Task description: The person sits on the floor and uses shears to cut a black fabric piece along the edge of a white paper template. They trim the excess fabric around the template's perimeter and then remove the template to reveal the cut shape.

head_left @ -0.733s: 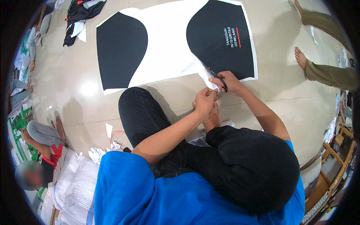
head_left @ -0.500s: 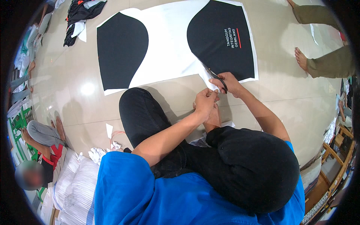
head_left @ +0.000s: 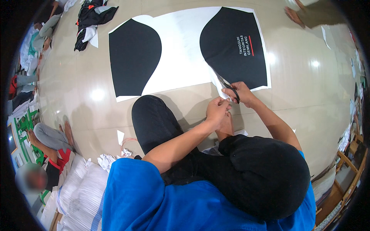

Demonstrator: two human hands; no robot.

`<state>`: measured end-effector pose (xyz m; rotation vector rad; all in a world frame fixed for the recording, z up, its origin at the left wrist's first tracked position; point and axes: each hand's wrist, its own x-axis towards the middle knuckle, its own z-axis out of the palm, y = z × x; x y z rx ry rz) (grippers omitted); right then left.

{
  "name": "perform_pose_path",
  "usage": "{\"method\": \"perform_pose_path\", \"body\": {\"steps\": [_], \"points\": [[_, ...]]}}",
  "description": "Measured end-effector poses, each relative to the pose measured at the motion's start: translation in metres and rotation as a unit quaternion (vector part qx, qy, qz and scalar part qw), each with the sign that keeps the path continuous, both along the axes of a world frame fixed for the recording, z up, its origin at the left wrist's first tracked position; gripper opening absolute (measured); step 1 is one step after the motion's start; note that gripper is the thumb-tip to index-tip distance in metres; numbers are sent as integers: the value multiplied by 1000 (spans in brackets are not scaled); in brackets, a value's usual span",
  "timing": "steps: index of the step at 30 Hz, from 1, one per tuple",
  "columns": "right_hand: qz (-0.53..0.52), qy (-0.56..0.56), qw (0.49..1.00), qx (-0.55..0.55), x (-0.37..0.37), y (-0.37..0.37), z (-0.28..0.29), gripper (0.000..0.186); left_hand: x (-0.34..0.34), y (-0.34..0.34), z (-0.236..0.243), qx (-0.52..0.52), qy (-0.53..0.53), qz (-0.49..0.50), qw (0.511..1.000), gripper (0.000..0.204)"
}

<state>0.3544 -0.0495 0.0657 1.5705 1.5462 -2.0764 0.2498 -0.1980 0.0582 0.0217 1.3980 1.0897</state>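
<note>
A large white sheet (head_left: 181, 46) with two curved black panels lies on the tiled floor in front of me. The right panel (head_left: 235, 61) bears white lettering and a red stripe; the left one (head_left: 133, 57) is plain black. My right hand (head_left: 239, 93) is closed on the black-handled scissors (head_left: 230, 87), whose blades lie along the right panel's lower curved edge. My left hand (head_left: 217, 111), just below, pinches the loose white corner of the sheet (head_left: 218, 86) above my bare foot.
A dark bundle of cloth (head_left: 92, 19) lies at the top left. A seated person (head_left: 54, 154) is beside white sacks (head_left: 81, 184) at lower left. Another person's bare foot (head_left: 295, 15) stands at the top right. Paper scraps (head_left: 121, 136) and wooden furniture (head_left: 347, 169) are at the sides.
The whole view has shifted slightly right and down. The person at the right has moved, leaving the trouser legs higher and less in view. My hands keep their grips.
</note>
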Motion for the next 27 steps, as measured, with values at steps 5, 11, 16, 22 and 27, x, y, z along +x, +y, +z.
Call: {"method": "perform_pose_path", "body": {"steps": [5, 11, 16, 22, 27], "points": [[-15, 2, 1000, -14, -5, -6, 2, 42, -23, -4, 13, -10, 36, -59, 998, 25], [-36, 13, 999, -19, -15, -6, 9, 45, -43, -6, 25, -23, 39, -100, 994, 24], [-27, 11, 1000, -6, -20, -5, -2, 43, -43, -7, 29, -23, 27, -110, 993, 23], [-23, 5, 1000, -9, -30, -6, 6, 39, -48, -11, 30, -17, 32, -129, 991, 22], [-43, 13, 999, -7, -33, -9, 5, 39, -53, -17, 24, 3, 32, -128, 991, 21]]}}
